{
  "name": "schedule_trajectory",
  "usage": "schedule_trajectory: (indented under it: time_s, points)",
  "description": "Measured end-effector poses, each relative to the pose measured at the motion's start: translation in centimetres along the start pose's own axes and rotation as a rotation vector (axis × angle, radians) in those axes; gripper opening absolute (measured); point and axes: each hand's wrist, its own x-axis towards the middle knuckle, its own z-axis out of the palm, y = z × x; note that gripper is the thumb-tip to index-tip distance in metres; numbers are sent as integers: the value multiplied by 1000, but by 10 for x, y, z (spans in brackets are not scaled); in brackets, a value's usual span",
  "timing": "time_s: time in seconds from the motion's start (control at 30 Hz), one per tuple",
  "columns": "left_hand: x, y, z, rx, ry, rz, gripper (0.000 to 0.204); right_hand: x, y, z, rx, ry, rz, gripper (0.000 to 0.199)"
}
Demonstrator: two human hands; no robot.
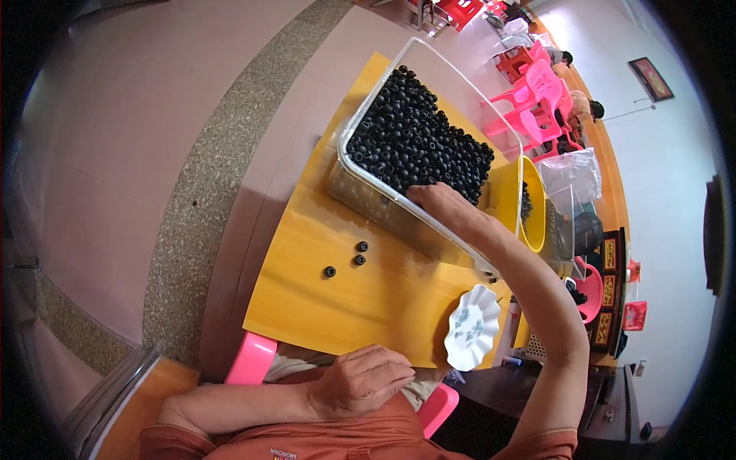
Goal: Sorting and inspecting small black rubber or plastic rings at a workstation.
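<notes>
Here, in the head view, the right hand [438, 201] reached well forward, the forearm stretched long from the lower right across the yellow wooden table [337, 299] and over the near wall of the clear plastic bin [368, 195]. Its fingers curled down into the heap of small black ring-shaped parts [414, 138], knuckles up; whether they gripped any of them could not be told, since the fingertips were buried among the pieces. The heap lay just beyond and to the left of those fingers, filling most of the bin.

The left hand [360, 381] was drawn in close to the body, the forearm lying across the lap, fingers loosely clenched in a soft fist with nothing visible in them. Well ahead of those fingers, three loose black rings [351, 259] sat on the bare tabletop, short of the bin's near wall and apart from it.

To the right of the reaching fingers stood a yellow bowl [507, 201] with more black pieces inside, touching the bin's far end. Beyond it a clear plastic bag [573, 170] lay crumpled. Nearer, under the right forearm, a white scalloped plate [471, 326] with a small green pattern rested at the table's corner. Off at the far right, a dark rectangular framed sign [651, 78] hung on the wall, and pink plastic chairs [537, 103] stood behind the bin.
</notes>
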Motion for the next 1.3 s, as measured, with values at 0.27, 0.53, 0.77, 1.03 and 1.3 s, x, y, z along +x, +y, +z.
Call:
schedule_trajectory:
  time_s: [0.27, 0.53, 0.77, 1.03, 1.3]
  points:
    - [-2, 0, 3, -4, 13, -16, 18, -2, -8, -6, -113, -37, 45, 17]
    - [-1, 1, 2, -48, 9, -138, 15, -14, -12, -18, -31, 55, 38, 19]
    - [3, 4, 3, -66, 42, -184, 11, -27, 17, -9, -76, 174, -193, 20]
    - [-2, 1, 4, -96, 22, -280, 15, -42, -8, -21, 133, 216, 39, 16]
    - [-2, -1, 6, -121, 34, -336, 13, -56, -9, -22, 381, 313, 136, 16]
